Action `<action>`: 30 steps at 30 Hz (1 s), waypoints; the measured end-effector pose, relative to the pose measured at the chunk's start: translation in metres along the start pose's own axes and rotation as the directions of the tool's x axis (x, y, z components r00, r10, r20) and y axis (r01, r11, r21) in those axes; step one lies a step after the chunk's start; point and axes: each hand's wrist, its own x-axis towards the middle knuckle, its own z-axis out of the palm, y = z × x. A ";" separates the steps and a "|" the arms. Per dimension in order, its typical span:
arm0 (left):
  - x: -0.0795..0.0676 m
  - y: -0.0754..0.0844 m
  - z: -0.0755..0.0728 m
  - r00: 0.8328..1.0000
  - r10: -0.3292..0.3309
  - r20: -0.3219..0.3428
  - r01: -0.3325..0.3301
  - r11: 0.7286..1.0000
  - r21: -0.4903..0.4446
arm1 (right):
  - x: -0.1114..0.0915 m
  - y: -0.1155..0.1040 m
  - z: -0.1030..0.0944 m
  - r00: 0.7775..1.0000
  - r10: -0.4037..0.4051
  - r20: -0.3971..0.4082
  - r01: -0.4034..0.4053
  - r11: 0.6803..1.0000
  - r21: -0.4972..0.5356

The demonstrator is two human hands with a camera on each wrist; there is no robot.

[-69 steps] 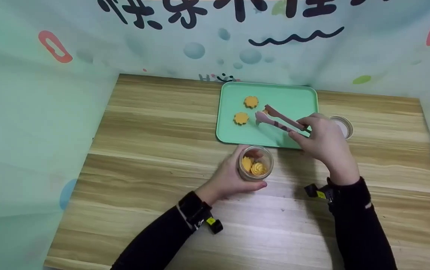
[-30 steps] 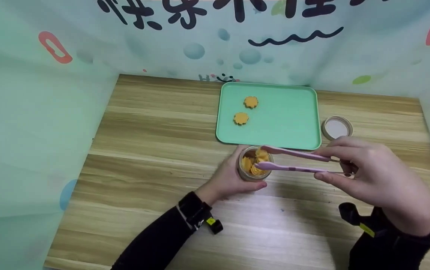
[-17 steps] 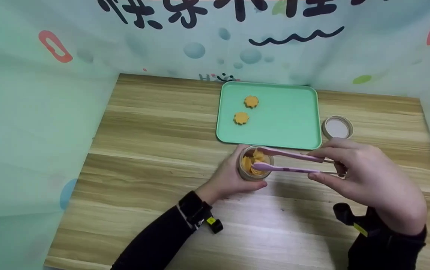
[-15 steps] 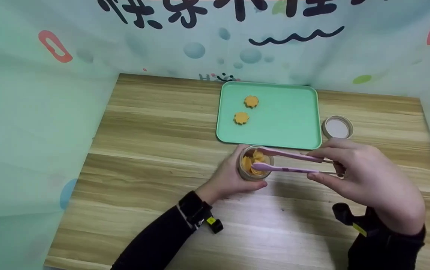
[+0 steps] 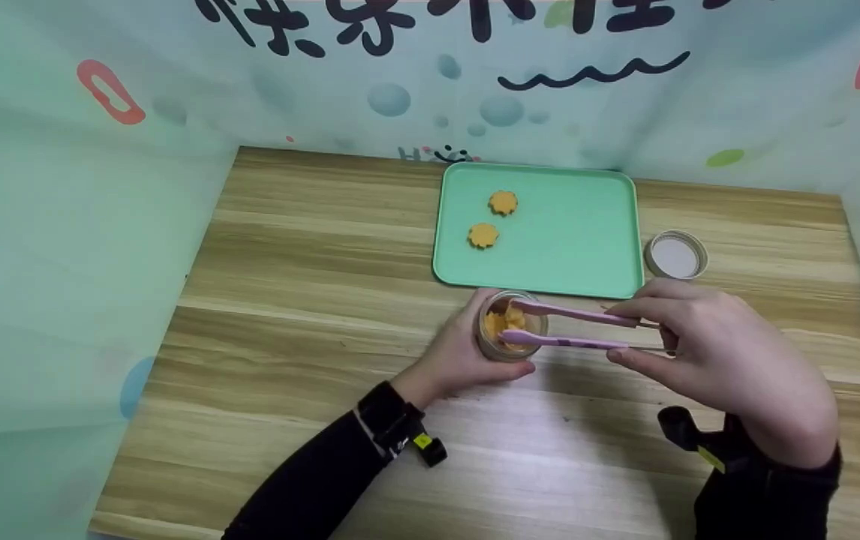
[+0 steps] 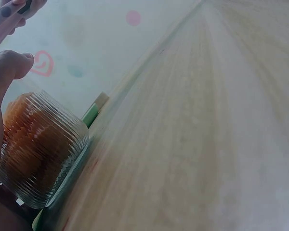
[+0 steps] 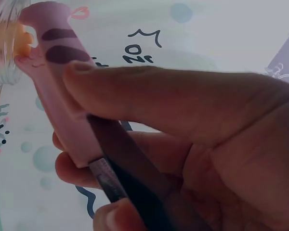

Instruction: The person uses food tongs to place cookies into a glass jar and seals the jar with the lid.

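My left hand [image 5: 449, 356] grips a clear ribbed glass jar [image 6: 45, 149] round its side, its mouth facing up in the head view. Several yellow-orange cookies [image 5: 494, 324] lie inside, showing through the glass in the left wrist view. My right hand [image 5: 726, 352] pinches pink tongs [image 5: 576, 343] between thumb and fingers, coming in from the right. The tongs' tips are in the jar's mouth, spread apart, with an orange cookie [image 5: 514, 318] between them. Whether the tips press on that cookie I cannot tell.
Behind the jar lies a green tray [image 5: 580, 232] with two flower-shaped cookies [image 5: 483, 235] on its left half. A round lid [image 5: 675, 255] sits just right of the tray. A printed cloth [image 5: 310, 105] borders the wooden table [image 5: 287, 300] at the back and sides.
My right hand has brought the tongs from over the tray to the jar with a cookie, then moved slightly left, taking the tips further into its mouth. My left hand and the jar have stayed put.
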 end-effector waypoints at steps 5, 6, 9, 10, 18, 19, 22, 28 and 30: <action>0.000 0.001 0.000 1.000 0.002 -0.003 -0.002 1.000 0.011 | -0.001 0.000 0.000 1.000 0.018 -0.006 -0.018 1.000 -0.014; 0.000 0.001 0.000 1.000 0.002 -0.006 -0.002 1.000 0.015 | -0.001 0.000 0.000 1.000 0.016 -0.011 -0.016 1.000 -0.013; 0.001 0.001 0.000 1.000 0.004 -0.008 -0.004 1.000 0.019 | -0.002 0.001 -0.001 1.000 0.011 -0.024 -0.011 1.000 -0.011; 0.001 0.001 0.000 1.000 0.004 -0.008 -0.004 1.000 0.020 | -0.002 0.001 -0.001 1.000 0.010 -0.026 -0.010 1.000 -0.013; 0.000 0.000 0.000 1.000 0.012 -0.006 -0.011 1.000 0.029 | -0.001 0.000 -0.002 0.999 0.026 -0.036 -0.027 0.999 -0.020; 0.000 0.000 0.000 1.000 0.007 -0.009 -0.007 0.999 0.032 | -0.001 0.000 -0.002 0.999 0.028 -0.041 -0.029 0.999 -0.017; 0.000 0.001 0.000 1.000 -0.002 -0.019 0.003 0.999 0.044 | 0.000 0.000 -0.002 0.998 0.032 -0.056 -0.033 0.999 -0.011; 0.000 0.001 0.001 1.000 -0.018 -0.021 0.019 0.999 0.037 | 0.001 0.001 -0.002 0.995 0.066 -0.079 -0.068 0.998 -0.019; 0.001 0.002 0.001 0.999 -0.027 -0.021 0.028 0.999 0.037 | 0.002 0.003 -0.002 0.993 0.077 -0.088 -0.079 0.997 -0.019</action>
